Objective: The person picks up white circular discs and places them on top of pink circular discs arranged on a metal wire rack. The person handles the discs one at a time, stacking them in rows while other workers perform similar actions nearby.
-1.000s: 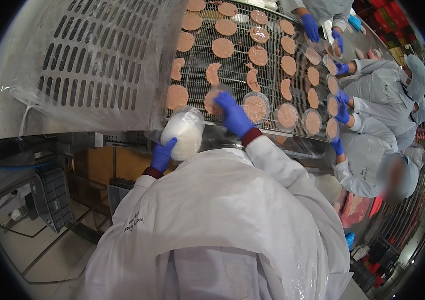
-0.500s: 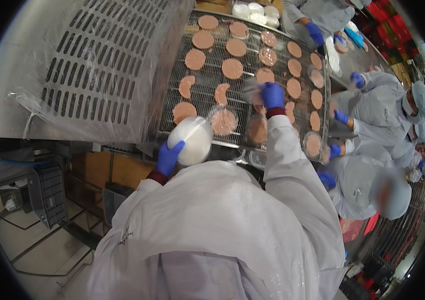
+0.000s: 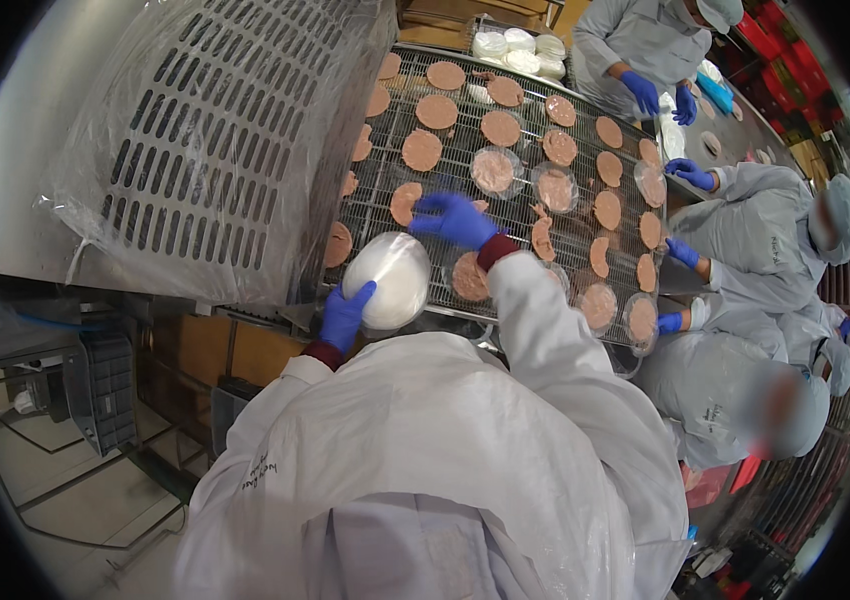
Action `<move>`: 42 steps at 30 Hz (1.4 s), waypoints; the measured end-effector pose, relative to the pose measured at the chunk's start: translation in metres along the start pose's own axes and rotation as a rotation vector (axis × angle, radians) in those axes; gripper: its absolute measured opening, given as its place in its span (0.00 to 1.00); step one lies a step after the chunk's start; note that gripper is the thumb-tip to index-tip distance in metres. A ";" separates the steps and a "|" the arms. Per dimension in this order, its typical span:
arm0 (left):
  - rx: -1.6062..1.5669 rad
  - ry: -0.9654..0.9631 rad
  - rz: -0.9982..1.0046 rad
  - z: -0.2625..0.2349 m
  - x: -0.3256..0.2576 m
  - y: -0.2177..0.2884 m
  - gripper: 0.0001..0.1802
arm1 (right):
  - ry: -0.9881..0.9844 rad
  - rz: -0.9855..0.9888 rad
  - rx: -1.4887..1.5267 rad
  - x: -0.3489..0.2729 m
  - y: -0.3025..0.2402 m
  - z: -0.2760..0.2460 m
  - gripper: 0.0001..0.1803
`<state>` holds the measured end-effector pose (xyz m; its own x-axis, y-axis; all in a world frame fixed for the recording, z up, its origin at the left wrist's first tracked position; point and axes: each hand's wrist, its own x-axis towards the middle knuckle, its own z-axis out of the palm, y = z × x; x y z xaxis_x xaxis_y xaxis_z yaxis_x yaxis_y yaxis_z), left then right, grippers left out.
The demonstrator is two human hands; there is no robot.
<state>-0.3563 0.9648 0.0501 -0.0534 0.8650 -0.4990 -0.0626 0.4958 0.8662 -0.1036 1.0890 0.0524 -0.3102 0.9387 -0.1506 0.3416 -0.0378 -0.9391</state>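
My left hand [image 3: 347, 315], in a blue glove, grips a stack of round, whitish see-through plastic discs [image 3: 386, 280] at the near edge of a wire mesh belt [image 3: 535, 255]. Just right of the stack and over the belt is my right hand [image 3: 457, 220], also gloved, its fingers stretched toward the stack with nothing visible in them. Rows of round pink meat patties [image 3: 421, 151] lie on the mesh, some misshapen or broken. Clear discs surround several, such as one patty in the middle [image 3: 494, 171]; whether they lie over or under the meat I cannot tell.
A slotted metal panel [image 3: 195, 150] under plastic film flanks the belt's left side. White round stacks [image 3: 520, 60] sit in a container at the far end. Co-workers [image 3: 765, 225] line the right side. A grey crate [image 3: 110, 390] stands low at the left.
My right hand has come back leftward from mid-belt to beside the stack. Two middle patties now have clear discs. The patties have shifted rightward, and more show at the left edge.
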 end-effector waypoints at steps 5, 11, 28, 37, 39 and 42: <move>0.000 -0.010 -0.020 0.000 0.005 0.006 0.20 | 0.169 -0.115 -0.037 -0.029 0.021 0.057 0.15; -0.087 0.079 -0.022 -0.027 -0.020 0.002 0.20 | 0.419 -0.015 -0.535 0.071 0.041 -0.060 0.09; -0.094 0.138 -0.052 -0.081 -0.048 -0.044 0.20 | 0.028 -0.656 -0.781 -0.027 0.049 0.128 0.21; -0.044 -0.186 0.032 -0.027 -0.010 -0.027 0.19 | 0.224 -0.003 -0.062 -0.101 0.004 0.066 0.12; 0.031 -0.213 0.028 -0.024 -0.010 -0.022 0.19 | 0.318 0.225 0.119 -0.106 0.032 0.033 0.08; -0.008 -0.233 -0.033 -0.025 -0.007 -0.027 0.20 | 0.625 0.204 -0.394 -0.123 0.032 -0.005 0.07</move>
<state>-0.3795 0.9438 0.0297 0.1804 0.8434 -0.5061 -0.0683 0.5240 0.8490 -0.0503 0.9738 0.0425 0.3125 0.9499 0.0037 0.6656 -0.2161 -0.7143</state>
